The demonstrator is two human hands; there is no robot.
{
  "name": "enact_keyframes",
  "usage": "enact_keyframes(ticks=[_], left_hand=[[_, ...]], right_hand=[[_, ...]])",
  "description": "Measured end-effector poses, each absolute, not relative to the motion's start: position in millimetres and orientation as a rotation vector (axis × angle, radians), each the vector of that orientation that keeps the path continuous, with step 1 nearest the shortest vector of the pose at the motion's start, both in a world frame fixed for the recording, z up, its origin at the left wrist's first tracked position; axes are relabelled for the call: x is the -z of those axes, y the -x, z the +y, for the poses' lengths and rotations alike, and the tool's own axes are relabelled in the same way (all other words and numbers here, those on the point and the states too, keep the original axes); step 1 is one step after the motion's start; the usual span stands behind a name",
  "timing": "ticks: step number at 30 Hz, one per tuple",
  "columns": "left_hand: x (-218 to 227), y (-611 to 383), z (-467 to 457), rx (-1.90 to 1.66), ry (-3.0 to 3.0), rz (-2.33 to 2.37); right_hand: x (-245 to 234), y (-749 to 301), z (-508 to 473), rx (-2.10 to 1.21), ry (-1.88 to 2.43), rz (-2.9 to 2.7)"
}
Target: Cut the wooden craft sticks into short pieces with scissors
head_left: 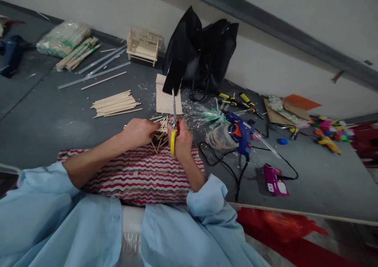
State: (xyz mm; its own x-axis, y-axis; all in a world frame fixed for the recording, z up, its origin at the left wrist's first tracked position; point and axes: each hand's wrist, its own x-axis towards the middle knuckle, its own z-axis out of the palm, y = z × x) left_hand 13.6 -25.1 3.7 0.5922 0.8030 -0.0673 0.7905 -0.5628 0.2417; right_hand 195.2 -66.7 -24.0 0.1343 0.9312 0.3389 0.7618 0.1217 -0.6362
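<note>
My right hand (183,139) is closed around yellow-handled scissors (174,109), their blades pointing away from me. Close on its left, my left hand (141,132) is pinched, and a thin wooden stick (163,130) runs from its fingertips toward my right hand. Between and below both hands lies a loose pile of short cut sticks (160,141), partly on a red-and-white striped cloth (138,176). Longer sticks (115,104) lie in a bundle beyond my left hand. Past the scissors' tip, a black phone (175,76) rests on a pale board (163,101).
A blue glue gun (243,135) sits on a clear plastic jar (221,137) at right, its cord looping near my right forearm. A black bag (203,50) and a small wooden bench model (143,46) stand at the back. A purple power adapter (275,180) lies near the front edge.
</note>
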Motion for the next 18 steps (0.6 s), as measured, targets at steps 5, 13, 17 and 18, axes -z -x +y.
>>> enact_keyframes(ticks=[5, 13, 17, 18], left_hand=[[-0.2, -1.4, -12.0, -0.487, -2.299, 1.141], [-2.0, 2.3, -11.0, -0.903, -1.789, 0.754], [-0.4, 1.4, -11.0, -1.032, -1.715, 0.764], [-0.2, 1.2, -10.8, -1.070, -1.717, 0.782]], right_hand=[[21.0, -205.6, -58.9, -0.376, 1.553, -1.455], [11.5, -209.8, -58.5, -0.363, 1.498, -1.618], [10.5, -204.8, -62.8, -0.439, 1.485, -1.730], [10.1, -204.3, -63.7, -0.448, 1.482, -1.752]])
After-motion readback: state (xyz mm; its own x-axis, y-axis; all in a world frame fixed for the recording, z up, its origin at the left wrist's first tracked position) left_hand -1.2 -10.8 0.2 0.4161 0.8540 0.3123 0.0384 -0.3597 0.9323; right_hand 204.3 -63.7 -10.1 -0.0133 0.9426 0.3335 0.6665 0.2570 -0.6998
